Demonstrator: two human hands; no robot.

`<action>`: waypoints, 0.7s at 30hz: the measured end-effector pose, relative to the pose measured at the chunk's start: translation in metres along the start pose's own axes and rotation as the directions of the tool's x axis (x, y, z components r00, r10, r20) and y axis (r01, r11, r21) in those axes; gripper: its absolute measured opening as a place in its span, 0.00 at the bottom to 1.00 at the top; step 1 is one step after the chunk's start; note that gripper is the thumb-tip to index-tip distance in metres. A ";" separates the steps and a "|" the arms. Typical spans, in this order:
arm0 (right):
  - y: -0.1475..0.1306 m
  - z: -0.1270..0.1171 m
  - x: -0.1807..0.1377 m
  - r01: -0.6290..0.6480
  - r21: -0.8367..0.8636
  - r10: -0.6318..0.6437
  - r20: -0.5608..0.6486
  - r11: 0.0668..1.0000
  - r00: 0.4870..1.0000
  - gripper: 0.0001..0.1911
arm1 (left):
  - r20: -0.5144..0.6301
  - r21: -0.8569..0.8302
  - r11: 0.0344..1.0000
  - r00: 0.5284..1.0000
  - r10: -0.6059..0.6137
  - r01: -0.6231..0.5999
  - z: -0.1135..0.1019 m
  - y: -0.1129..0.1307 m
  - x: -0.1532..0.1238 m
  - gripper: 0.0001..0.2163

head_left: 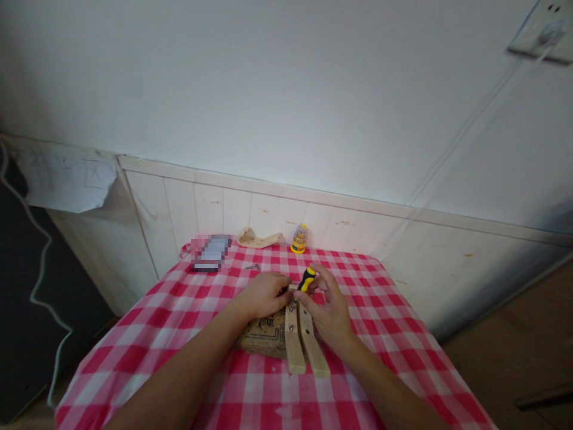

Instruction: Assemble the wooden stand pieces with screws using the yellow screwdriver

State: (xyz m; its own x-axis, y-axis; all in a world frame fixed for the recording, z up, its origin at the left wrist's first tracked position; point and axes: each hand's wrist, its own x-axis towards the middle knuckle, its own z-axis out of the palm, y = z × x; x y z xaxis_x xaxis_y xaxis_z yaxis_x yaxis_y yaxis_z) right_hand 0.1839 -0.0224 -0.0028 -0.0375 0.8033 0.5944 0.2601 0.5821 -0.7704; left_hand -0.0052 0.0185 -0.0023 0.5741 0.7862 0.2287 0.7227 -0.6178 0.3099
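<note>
My right hand (332, 307) is closed around a small screwdriver (307, 279) with a yellow and black handle. The tool leans, its tip down at a pale wooden piece (294, 349) with two long legs side by side. Dark screw heads or holes show along the near leg, and another hole in the right leg. With fingers curled at the far end of this wooden piece, my left hand (268, 294) steadies it; part of the grip is hidden. Beneath lies a flat brown block (264, 340) with dark printed marks.
A red-and-white checked cloth (259, 394) covers the table. Toward the wall stand a yellow-capped bottle (299, 239), a curved wooden part (259, 240) and a phone (212, 254), its screen blurred. Small metal bits (253, 267) lie in front. A white cable (45, 298) hangs left.
</note>
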 end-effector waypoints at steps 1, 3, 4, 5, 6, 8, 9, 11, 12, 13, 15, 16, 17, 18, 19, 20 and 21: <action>-0.001 0.000 0.000 0.001 -0.005 -0.001 0.000 1.000 1.000 0.26 | 0.002 0.001 1.000 1.000 -0.001 0.001 0.000 0.000 0.000 0.10; -0.001 -0.001 0.000 0.009 -0.019 -0.009 0.000 1.000 1.000 0.26 | 0.002 0.001 1.000 1.000 -0.003 0.003 -0.001 0.001 0.000 0.10; -0.001 -0.001 0.000 0.016 -0.029 -0.017 -0.003 0.999 1.000 0.26 | 0.002 0.001 1.000 1.000 -0.004 0.004 -0.001 0.001 0.000 0.10; -0.001 -0.002 -0.001 0.024 -0.039 -0.025 -0.007 0.999 1.000 0.26 | 0.003 0.001 1.000 1.000 -0.005 0.005 -0.001 0.001 -0.001 0.10; -0.001 -0.002 -0.002 0.031 -0.050 -0.031 -0.009 0.998 0.999 0.26 | 0.003 0.000 1.000 1.000 -0.006 0.006 -0.001 0.001 -0.001 0.10; 0.000 -0.003 -0.004 0.037 -0.065 -0.038 -0.008 0.997 0.999 0.26 | 0.003 -0.001 1.000 1.000 -0.007 0.007 -0.002 0.001 -0.001 0.10; 0.001 -0.003 -0.005 0.044 -0.070 -0.045 -0.010 0.997 0.999 0.26 | 0.003 -0.002 1.000 1.000 -0.008 0.008 -0.002 0.001 -0.001 0.10; 0.000 -0.004 -0.008 0.068 -0.072 -0.070 -0.029 0.995 0.997 0.26 | 0.002 -0.004 1.000 1.000 -0.008 0.008 -0.002 0.001 -0.001 0.10; -0.001 -0.004 -0.009 0.082 -0.071 -0.085 -0.043 0.994 0.995 0.26 | 0.001 -0.005 1.000 1.000 -0.008 0.008 -0.002 0.001 -0.001 0.10; -0.002 -0.005 -0.010 0.096 -0.071 -0.100 -0.057 0.993 0.993 0.27 | 0.000 -0.006 1.000 1.000 -0.008 0.008 -0.002 0.001 -0.001 0.09; -0.005 -0.005 -0.012 0.118 -0.072 -0.123 -0.063 0.990 0.990 0.29 | -0.001 -0.009 1.000 1.000 -0.007 0.007 -0.003 0.002 -0.001 0.10; -0.007 -0.006 -0.012 0.125 -0.072 -0.129 -0.050 0.990 0.990 0.29 | -0.002 -0.011 1.000 1.000 -0.006 0.006 -0.003 0.002 -0.002 0.10; -0.009 -0.006 -0.013 0.131 -0.071 -0.133 -0.033 0.989 0.991 0.30 | -0.002 -0.012 1.000 1.000 -0.004 0.004 -0.003 0.002 -0.002 0.10; -0.011 -0.006 -0.013 0.134 -0.070 -0.135 -0.014 0.989 0.991 0.30 | -0.002 -0.013 1.000 1.000 -0.003 0.003 -0.004 0.002 -0.002 0.10; -0.012 -0.007 -0.014 0.134 -0.068 -0.134 0.002 0.989 0.991 0.29 | -0.002 -0.015 1.000 1.000 -0.003 0.003 -0.004 0.002 -0.002 0.11; -0.013 -0.007 -0.014 0.131 -0.067 -0.130 0.017 0.989 0.991 0.29 | -0.001 -0.016 1.000 1.000 -0.002 0.002 -0.004 0.002 -0.002 0.11; -0.013 -0.007 -0.014 0.128 -0.067 -0.127 0.025 0.989 0.992 0.28 | 0.000 -0.017 1.000 1.000 -0.002 0.002 -0.004 0.002 -0.002 0.11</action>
State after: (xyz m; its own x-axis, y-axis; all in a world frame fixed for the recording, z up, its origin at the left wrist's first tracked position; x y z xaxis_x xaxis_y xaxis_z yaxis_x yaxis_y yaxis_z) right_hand 0.1874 -0.0423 0.0003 -0.0948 0.7258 0.6813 0.3168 0.6708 -0.6706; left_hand -0.0068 0.0156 0.0019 0.5728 0.7873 0.2284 0.7168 -0.6162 0.3263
